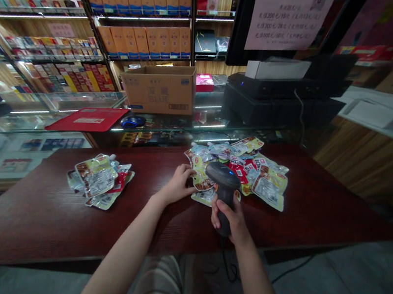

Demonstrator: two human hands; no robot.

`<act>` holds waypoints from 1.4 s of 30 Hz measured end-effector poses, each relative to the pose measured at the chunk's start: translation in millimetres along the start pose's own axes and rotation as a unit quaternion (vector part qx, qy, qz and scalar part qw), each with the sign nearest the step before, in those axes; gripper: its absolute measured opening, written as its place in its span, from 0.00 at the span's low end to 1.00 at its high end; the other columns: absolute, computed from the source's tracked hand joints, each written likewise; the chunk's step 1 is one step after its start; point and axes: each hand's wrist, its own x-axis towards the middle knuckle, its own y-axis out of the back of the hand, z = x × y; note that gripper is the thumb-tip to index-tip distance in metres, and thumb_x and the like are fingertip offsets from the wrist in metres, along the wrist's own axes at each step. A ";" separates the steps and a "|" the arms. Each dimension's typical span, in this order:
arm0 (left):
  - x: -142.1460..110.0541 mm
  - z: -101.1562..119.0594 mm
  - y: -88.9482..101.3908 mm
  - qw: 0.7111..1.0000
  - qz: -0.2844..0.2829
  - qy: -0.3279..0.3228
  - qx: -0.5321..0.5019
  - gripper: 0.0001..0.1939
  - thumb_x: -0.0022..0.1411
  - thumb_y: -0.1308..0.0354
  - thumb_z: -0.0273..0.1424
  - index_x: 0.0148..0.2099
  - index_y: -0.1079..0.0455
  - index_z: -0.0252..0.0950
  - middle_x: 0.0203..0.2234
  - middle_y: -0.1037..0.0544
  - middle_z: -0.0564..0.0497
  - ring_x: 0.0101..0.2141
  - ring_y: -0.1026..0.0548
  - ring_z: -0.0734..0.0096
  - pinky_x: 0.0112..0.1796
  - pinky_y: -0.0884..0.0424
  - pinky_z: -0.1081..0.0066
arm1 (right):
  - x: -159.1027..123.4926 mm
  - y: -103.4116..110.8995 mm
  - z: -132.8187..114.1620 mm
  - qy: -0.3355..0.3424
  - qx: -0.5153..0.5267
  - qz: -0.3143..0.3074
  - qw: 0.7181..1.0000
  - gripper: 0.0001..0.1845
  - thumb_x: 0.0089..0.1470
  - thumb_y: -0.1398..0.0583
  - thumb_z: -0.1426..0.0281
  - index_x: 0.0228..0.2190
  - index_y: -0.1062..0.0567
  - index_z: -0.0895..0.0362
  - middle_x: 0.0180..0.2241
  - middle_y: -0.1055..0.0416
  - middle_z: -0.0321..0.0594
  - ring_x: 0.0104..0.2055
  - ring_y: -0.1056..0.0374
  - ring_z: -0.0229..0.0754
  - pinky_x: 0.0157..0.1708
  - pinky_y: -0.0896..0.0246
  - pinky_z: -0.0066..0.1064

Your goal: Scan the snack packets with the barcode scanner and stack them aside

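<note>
The black scanner, with small blue light, was grasped in the right hand. At its left, the left hand touched shiny, crumpled-looking packets (if it gripped one, I could not tell). Behind the scanner stood a cardboard box, its inside hidden.
</note>
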 end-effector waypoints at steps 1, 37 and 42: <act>0.2 0.2 -0.2 1.000 0.006 -0.001 -0.027 0.22 0.52 0.32 0.36 0.50 0.30 0.39 0.49 0.34 0.44 0.53 0.32 0.56 0.56 0.31 0.52 | -0.1 -0.5 -0.6 0.000 0.001 0.000 1.000 0.15 0.54 0.34 0.61 0.32 0.35 0.54 0.21 0.34 0.27 0.12 0.42 0.29 0.14 0.46 0.24; 5.9 8.5 25.7 0.700 0.252 0.195 -0.639 0.21 0.41 0.29 0.31 0.42 0.26 0.38 0.33 0.19 0.50 0.35 0.21 0.63 0.44 0.26 0.58 | -0.4 -2.1 -3.0 0.028 0.003 0.010 1.000 0.14 0.56 0.35 0.62 0.32 0.35 0.53 0.25 0.30 0.29 0.12 0.42 0.29 0.13 0.45 0.24; 8.2 5.6 28.8 0.733 0.322 0.205 -0.563 0.20 0.42 0.31 0.26 0.40 0.27 0.33 0.34 0.18 0.46 0.38 0.20 0.62 0.46 0.26 0.62 | -0.3 -0.7 -1.1 0.012 -0.004 0.006 1.000 0.15 0.55 0.35 0.61 0.37 0.34 0.53 0.25 0.30 0.29 0.12 0.42 0.30 0.13 0.45 0.25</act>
